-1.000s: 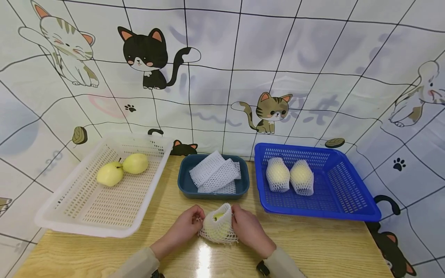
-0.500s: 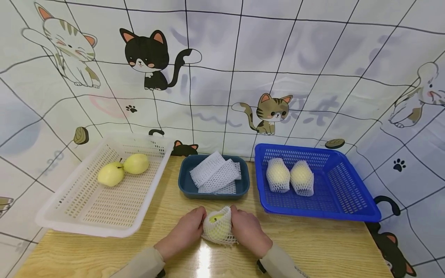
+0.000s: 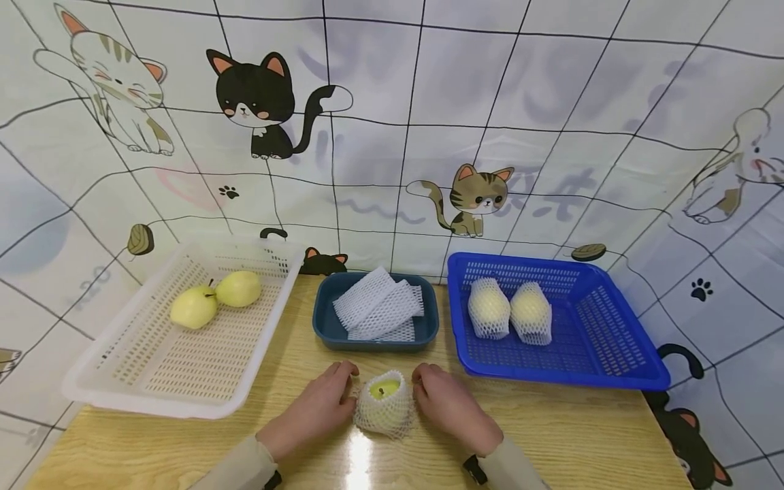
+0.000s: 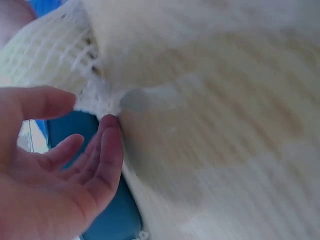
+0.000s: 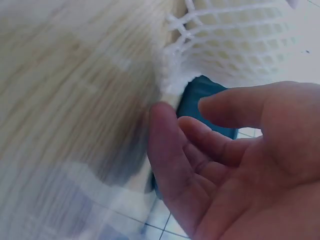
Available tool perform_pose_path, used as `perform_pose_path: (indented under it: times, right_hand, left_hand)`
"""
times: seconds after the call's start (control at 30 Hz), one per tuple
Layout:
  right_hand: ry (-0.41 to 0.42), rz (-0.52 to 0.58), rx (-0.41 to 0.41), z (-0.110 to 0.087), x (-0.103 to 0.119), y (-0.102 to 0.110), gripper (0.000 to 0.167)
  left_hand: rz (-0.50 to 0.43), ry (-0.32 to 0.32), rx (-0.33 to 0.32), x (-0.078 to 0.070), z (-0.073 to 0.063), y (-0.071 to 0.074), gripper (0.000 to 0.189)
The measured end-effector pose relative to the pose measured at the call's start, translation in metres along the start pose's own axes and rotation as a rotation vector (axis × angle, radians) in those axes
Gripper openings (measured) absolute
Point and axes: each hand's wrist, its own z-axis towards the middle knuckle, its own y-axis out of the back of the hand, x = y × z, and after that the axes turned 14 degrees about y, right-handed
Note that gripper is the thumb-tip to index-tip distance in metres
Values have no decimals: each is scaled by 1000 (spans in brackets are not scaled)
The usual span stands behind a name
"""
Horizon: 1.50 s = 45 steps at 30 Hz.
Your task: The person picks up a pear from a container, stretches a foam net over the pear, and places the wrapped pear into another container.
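A pale yellow-green pear [image 3: 384, 390] stands upright on the wooden table, its stem showing through the top opening of a white foam net sleeve [image 3: 386, 415]. My left hand [image 3: 320, 403] is just left of the sleeve, thumb and fingers apart with nothing between them. On the other side my right hand [image 3: 452, 403] has its fingertips close to the netting. In the right wrist view, a gap shows between thumb and loosely bent fingers [image 5: 170, 160]. The left wrist view shows loosely curved fingers [image 4: 107, 160] near the sleeve's lower edge.
At left, a white basket [image 3: 153, 401] holds two bare pears [image 3: 194, 306]. A dark teal tray [image 3: 376, 344] with folded foam nets [image 3: 382, 306] stands behind the hands. To the right, a blue basket [image 3: 594, 374] holds two net-covered pears [image 3: 531, 313]. A cat-print sheet [image 3: 373, 136] hangs behind.
Both hands have let go of the foam net and drawn slightly outward. The sleeve's top has lowered and rounded around the pear, which stands a little nearer the person.
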Motion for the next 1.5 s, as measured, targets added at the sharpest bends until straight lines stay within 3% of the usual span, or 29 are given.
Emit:
perform_pose_path:
  times: [0.2,0.33,0.47,0.6,0.73,0.93,1.37,1.5]
  right_hand:
    - [51,98,-45,-10,-5,9,27]
    - [125,292,21,-17,-11,15,45]
    - [155,433,102,-20,-13,14,69]
    - [164,410,121,-18,-12,7,83]
    - [199,354,112,-14,-10,1,87]
    - [215,293,104,-12,-8,-4,81]
    - [253,101,100,-10,-2,-9,80]
    - [247,113,108,-9,-2,-5,80]
  left_hand:
    - [-187,-50,183,3,5,10,68]
    - [-234,-84,295,2,5,13,83]
    - [-256,-80,340,0,4,10,97]
    - [-287,-81,345,-3,6,4,100]
    - [-306,-78,339,-4,8,-2,99]
    - [-294,-82,307,-5,9,-7,93]
    - [-182,-161,221,-7,8,-17,88]
    - [-184,-145,218,-7,9,-17,88]
